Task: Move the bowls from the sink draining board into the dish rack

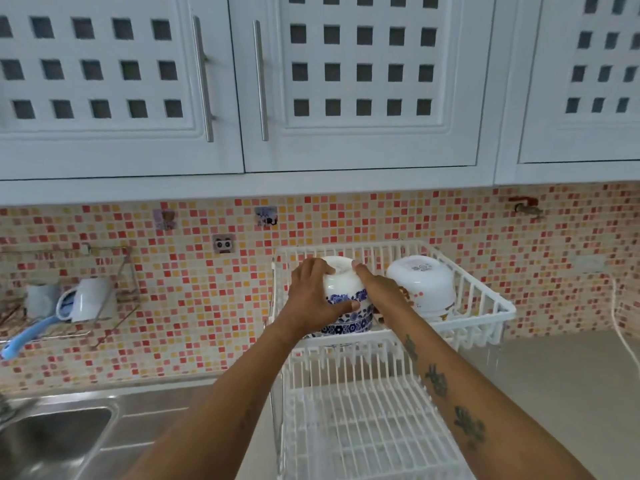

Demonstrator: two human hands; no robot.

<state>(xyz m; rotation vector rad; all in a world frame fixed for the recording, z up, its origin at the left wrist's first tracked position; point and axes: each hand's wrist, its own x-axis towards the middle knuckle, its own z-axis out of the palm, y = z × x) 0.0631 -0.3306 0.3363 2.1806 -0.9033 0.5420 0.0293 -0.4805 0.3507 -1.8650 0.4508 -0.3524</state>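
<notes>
Both hands, left hand (310,296) and right hand (379,289), clasp an upturned blue-patterned bowl (346,299) over the dish rack (485,299)'s upper tier. Lowering and letting go likely comes next.

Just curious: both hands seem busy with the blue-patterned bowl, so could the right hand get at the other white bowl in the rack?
Probably yes. The white bowl sits upside down just right of the right hand, on the same upper tier of the dish rack, with nothing between. It must release the blue-patterned bowl first.
</notes>
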